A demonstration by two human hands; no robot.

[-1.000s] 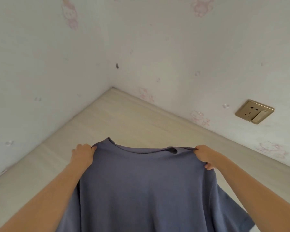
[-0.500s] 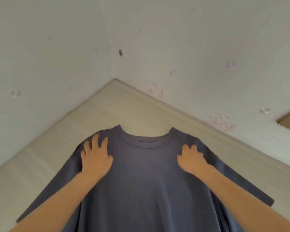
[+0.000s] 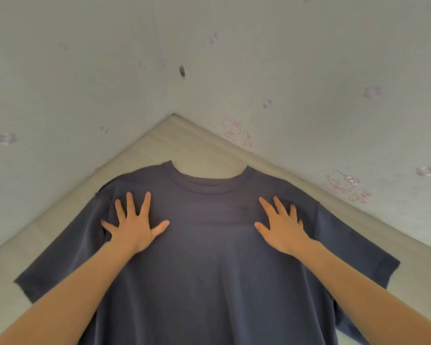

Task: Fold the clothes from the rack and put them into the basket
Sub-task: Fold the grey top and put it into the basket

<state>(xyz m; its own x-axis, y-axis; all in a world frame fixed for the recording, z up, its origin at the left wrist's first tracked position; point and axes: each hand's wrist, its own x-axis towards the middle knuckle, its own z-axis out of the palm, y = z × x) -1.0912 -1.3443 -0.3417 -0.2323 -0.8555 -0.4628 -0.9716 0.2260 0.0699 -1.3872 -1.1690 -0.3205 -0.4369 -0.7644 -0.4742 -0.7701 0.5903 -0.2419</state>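
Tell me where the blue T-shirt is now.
In the head view, the blue T-shirt lies spread on the table, collar toward the wall corner, under the left hand and right hand.

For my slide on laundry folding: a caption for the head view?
Both hands, left and right, press flat on a blue T-shirt spread on a pale surface.

Two pale walls (image 3: pixel 309 58) meet in a corner, with faint pink cartoon cat prints (image 3: pixel 237 131) and a small dark mark (image 3: pixel 182 70). Below them lies a light wooden surface (image 3: pixel 174 143). The light is soft.

T-shirt (image 3: pixel 209 257) hem cut off btm
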